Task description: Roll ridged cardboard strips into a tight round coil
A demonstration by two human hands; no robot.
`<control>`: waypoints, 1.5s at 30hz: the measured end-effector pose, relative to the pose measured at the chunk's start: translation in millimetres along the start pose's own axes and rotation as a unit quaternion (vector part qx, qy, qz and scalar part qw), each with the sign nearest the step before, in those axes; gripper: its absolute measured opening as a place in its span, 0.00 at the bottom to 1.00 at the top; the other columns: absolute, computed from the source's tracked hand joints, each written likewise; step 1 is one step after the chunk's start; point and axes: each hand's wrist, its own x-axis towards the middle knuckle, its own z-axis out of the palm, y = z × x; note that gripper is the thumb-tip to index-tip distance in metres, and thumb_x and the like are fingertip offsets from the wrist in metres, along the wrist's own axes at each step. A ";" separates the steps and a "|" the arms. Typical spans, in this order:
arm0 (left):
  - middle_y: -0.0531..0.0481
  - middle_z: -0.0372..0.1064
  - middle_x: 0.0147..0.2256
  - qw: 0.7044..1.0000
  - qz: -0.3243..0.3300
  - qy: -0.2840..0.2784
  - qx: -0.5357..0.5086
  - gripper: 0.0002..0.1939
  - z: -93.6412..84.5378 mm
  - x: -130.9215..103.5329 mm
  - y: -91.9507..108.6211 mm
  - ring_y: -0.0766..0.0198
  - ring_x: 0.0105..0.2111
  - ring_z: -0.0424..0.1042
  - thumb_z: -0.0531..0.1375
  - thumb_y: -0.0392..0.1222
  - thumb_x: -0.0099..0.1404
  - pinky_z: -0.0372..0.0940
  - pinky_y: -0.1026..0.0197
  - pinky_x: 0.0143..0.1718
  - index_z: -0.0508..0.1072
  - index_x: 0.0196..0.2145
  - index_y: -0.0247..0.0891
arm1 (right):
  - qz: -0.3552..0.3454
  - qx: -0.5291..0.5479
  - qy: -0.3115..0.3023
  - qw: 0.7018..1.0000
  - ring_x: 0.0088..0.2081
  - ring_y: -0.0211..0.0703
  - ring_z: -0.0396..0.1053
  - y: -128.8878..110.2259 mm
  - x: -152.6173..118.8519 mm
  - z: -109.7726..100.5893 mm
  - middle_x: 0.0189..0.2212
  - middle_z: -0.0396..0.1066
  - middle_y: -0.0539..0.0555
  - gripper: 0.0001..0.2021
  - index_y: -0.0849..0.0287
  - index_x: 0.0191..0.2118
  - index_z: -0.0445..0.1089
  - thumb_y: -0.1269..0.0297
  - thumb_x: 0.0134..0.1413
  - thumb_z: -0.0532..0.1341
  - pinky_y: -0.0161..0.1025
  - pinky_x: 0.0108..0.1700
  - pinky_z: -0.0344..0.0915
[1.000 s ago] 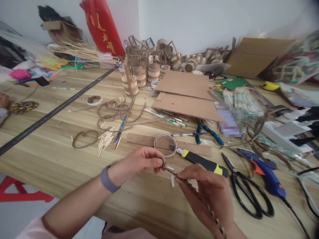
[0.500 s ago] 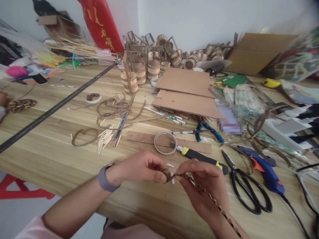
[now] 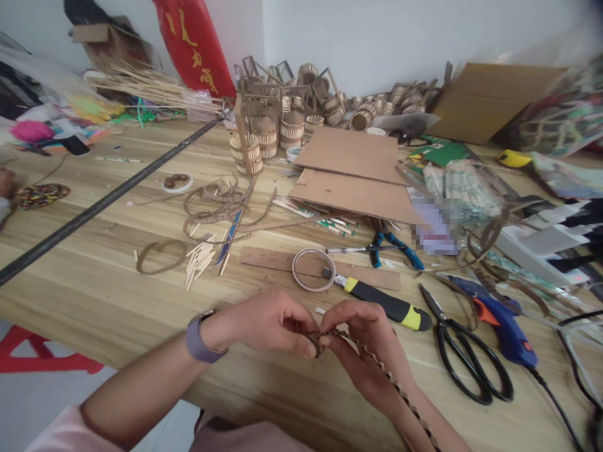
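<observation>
Beyond both hands [image 3: 271, 323] [image 3: 365, 351] (pinching a brown strip [image 3: 389, 376]), a white dish [image 3: 187, 186] holds brown balls [image 3: 172, 180].

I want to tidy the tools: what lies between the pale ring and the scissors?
In the head view, a utility knife lies between them, its tip overlapping the pale ring.

The brown corrugated strip [image 3: 390, 378] is narrow, with a wavy edge; 1 end is curled small (the fingertips [image 3: 304, 344] partly hide it), and the rest slants down across the right hand [image 3: 365, 378].
</observation>
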 end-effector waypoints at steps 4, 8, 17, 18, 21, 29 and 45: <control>0.55 0.69 0.24 1.000 0.001 0.020 0.003 0.12 2.7 1.7 -4.5 0.68 0.25 0.64 0.67 0.47 0.57 0.55 0.67 0.26 0.78 0.29 0.34 | 0.020 -0.012 -0.018 1.000 0.28 0.39 0.73 4.3 0.7 -0.4 0.29 0.73 0.50 0.06 0.53 0.37 0.65 0.62 0.58 0.64 0.33 0.27 0.69; 0.51 0.74 0.29 0.987 -0.014 0.046 -0.154 0.17 7.8 5.5 -7.3 0.66 0.27 0.69 0.69 0.51 0.55 0.62 0.65 0.31 0.76 0.34 0.34 | -0.009 -0.058 0.076 0.995 0.28 0.40 0.73 6.1 2.1 -0.2 0.28 0.74 0.50 0.06 0.52 0.36 0.67 0.60 0.56 0.65 0.35 0.28 0.69; 0.54 0.70 0.26 0.927 -0.028 0.122 -0.354 0.25 17.3 13.5 -15.4 0.72 0.23 0.65 0.73 0.57 0.47 0.58 0.67 0.27 0.74 0.31 0.33 | -0.028 -0.085 0.023 0.996 0.31 0.42 0.76 11.3 0.9 -8.8 0.30 0.78 0.49 0.10 0.51 0.37 0.71 0.75 0.51 0.66 0.37 0.35 0.73; 0.54 0.70 0.26 0.929 -0.023 0.120 -0.350 0.25 17.1 13.3 -16.1 0.72 0.23 0.65 0.73 0.57 0.47 0.58 0.67 0.27 0.74 0.31 0.33 | -0.025 -0.086 0.017 0.996 0.32 0.42 0.76 12.0 -0.5 -9.5 0.32 0.78 0.49 0.11 0.51 0.38 0.72 0.75 0.51 0.66 0.37 0.36 0.73; 0.54 0.69 0.26 0.942 -0.005 0.099 -0.320 0.24 15.0 12.4 -15.7 0.72 0.24 0.64 0.72 0.57 0.50 0.57 0.67 0.28 0.75 0.31 0.32 | -0.025 -0.092 0.026 0.995 0.32 0.41 0.76 10.0 -3.3 -8.7 0.31 0.78 0.49 0.11 0.51 0.38 0.72 0.75 0.52 0.66 0.38 0.37 0.73; 0.55 0.66 0.25 0.968 -0.008 0.066 -0.241 0.25 11.7 9.6 -9.5 0.70 0.26 0.62 0.69 0.60 0.52 0.56 0.66 0.29 0.76 0.32 0.33 | -0.033 -0.034 0.083 0.995 0.33 0.42 0.75 3.5 -2.1 -4.2 0.31 0.75 0.50 0.11 0.50 0.40 0.69 0.73 0.53 0.66 0.37 0.33 0.71; 0.57 0.55 0.22 0.995 0.042 0.072 0.062 0.15 5.6 3.3 -3.8 0.69 0.24 0.54 0.63 0.49 0.60 0.47 0.66 0.24 0.70 0.23 0.35 | 0.135 0.105 -0.030 0.985 0.31 0.38 0.72 5.2 7.0 -3.8 0.31 0.72 0.48 0.13 0.53 0.40 0.64 0.67 0.51 0.68 0.35 0.34 0.70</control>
